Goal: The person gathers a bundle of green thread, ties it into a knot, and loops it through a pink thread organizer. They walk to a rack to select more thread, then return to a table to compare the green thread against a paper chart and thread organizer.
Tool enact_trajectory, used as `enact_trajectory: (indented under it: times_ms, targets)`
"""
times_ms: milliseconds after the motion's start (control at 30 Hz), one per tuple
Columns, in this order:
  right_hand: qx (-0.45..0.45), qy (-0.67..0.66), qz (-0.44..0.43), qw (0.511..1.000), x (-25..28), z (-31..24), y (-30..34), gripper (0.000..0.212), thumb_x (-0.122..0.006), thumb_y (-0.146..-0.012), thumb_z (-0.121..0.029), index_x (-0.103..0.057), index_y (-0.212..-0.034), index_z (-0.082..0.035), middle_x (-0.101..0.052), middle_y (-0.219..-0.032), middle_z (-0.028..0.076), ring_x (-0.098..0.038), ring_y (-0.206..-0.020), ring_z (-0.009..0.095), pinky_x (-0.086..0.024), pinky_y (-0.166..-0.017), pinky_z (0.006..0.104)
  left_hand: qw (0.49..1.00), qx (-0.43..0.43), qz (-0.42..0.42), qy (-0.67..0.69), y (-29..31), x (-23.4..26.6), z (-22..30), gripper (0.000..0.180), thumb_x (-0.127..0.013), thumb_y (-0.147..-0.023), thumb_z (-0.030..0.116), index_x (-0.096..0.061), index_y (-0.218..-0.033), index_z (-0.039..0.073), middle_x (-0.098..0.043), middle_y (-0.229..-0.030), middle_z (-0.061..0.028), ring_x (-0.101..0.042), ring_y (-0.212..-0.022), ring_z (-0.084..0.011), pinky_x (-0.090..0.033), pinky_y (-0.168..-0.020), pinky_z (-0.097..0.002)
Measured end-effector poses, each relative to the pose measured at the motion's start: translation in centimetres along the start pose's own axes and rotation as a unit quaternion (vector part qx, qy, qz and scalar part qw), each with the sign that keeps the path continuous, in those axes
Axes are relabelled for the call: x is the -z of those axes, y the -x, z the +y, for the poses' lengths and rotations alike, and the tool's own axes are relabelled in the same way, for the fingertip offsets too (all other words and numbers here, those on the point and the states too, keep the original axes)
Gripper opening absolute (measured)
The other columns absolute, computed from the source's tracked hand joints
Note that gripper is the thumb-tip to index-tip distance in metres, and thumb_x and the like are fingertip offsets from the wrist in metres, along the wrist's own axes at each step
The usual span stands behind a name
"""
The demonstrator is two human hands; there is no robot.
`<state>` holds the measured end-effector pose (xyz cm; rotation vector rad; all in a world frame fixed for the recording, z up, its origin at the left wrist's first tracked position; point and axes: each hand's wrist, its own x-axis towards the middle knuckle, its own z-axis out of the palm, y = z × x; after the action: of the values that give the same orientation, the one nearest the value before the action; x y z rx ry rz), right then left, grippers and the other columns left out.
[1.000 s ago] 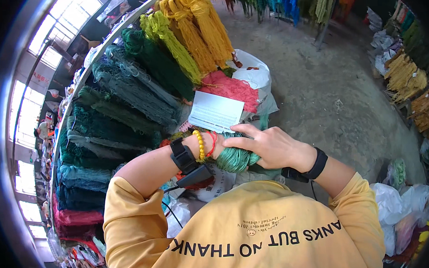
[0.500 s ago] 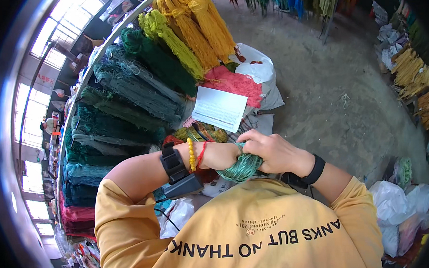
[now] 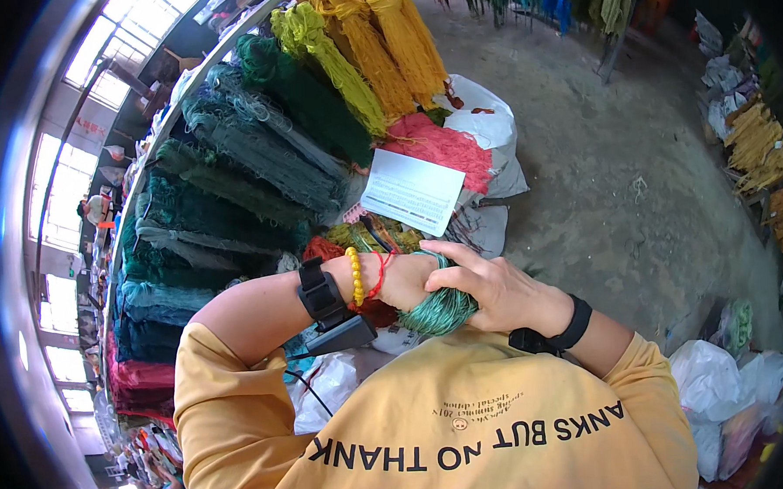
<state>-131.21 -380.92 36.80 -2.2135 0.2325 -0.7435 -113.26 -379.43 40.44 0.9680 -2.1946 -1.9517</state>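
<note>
Your green skein [image 3: 440, 314] sits in front of your chest, bunched between your two hands, its rounded lower end bulging below them. Half a second ago your right hand [image 3: 512, 296] had its fingers [image 3: 455, 250] curled in a pinch beside the left; now its index finger and thumb are spread, both pointing left, with a bit of green thread showing between them. The thumb lies across the skein; you cannot tell what the other fingers of that hand do. Your left hand [image 3: 408, 280] is up against the skein, much as before, but its fingers are hidden, so you cannot tell whether they are closed. Your view has swung slightly, so the white sheet [image 3: 414, 191] and the pink yarn [image 3: 444, 150] just beyond it appear further right.
</note>
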Motion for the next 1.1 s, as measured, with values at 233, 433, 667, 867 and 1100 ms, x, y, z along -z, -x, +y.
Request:
enact_trajectory:
  times_ms: [233,433,667,867,1100]
  targets:
    - [-0.015,0.030,-0.001,0.999,-0.2,-0.2,-0.2,0.039,-0.061,-0.058,-0.001,-0.046,-0.091,-0.012,-0.040,-0.119,0.014,-0.057,-0.073,0.035,-0.049,-0.060,0.0373,0.994,0.084,0.023,-0.070,0.3,-0.1,0.2,0.017,-0.063,-0.074,0.020,-0.060,-0.081,0.004,-0.060,-0.075,-0.0093,-0.055,-0.066,-0.0109,-0.043,-0.059,-0.0265]
    - [-0.008,-0.018,0.185,0.983,0.4,-0.9,-0.5,0.025,-0.064,-0.062,-0.007,-0.046,-0.079,-0.008,-0.050,-0.105,0.013,-0.056,-0.078,0.033,-0.047,-0.061,0.0353,0.977,0.102,0.150,-0.116,1.0,-0.2,4.7,0.018,-0.064,-0.071,0.016,-0.057,-0.074,0.000,-0.056,-0.064,-0.0123,-0.052,-0.058,-0.0107,-0.041,-0.054,-0.0272]
    - [-0.025,-0.095,0.263,0.960,-0.5,0.8,0.2,0.033,-0.068,-0.056,-0.003,-0.041,-0.074,-0.006,-0.049,-0.089,0.012,-0.051,-0.086,0.027,-0.039,-0.069,0.0281,0.941,-0.103,0.251,-0.201,2.6,0.3,5.3,0.020,-0.058,-0.062,0.003,-0.052,-0.081,-0.002,-0.052,-0.072,-0.0101,-0.053,-0.066,-0.0201,-0.040,-0.059,-0.0281]
    - [-0.224,-0.477,0.116,0.842,-0.6,0.4,0.6,0.035,-0.067,-0.066,-0.006,-0.045,-0.092,-0.006,-0.052,-0.079,0.004,-0.052,-0.067,0.015,-0.041,-0.059,0.0251,0.897,-0.124,0.397,0.150,1.6,-1.4,3.7,0.017,-0.053,-0.072,0.002,-0.055,-0.088,0.000,-0.056,-0.078,0.0005,-0.050,-0.072,-0.0062,-0.042,-0.065,-0.0224]
    - [-0.201,-0.275,0.066,0.938,-1.7,4.1,-0.5,0.035,-0.065,-0.067,-0.010,-0.051,-0.099,-0.007,-0.059,-0.069,0.005,-0.055,-0.055,0.017,-0.045,-0.051,0.0291,0.837,-0.079,0.477,0.257,3.6,-0.7,0.8,0.021,-0.052,-0.073,0.007,-0.057,-0.093,0.002,-0.057,-0.081,0.0000,-0.051,-0.074,-0.0074,-0.042,-0.065,-0.0203]
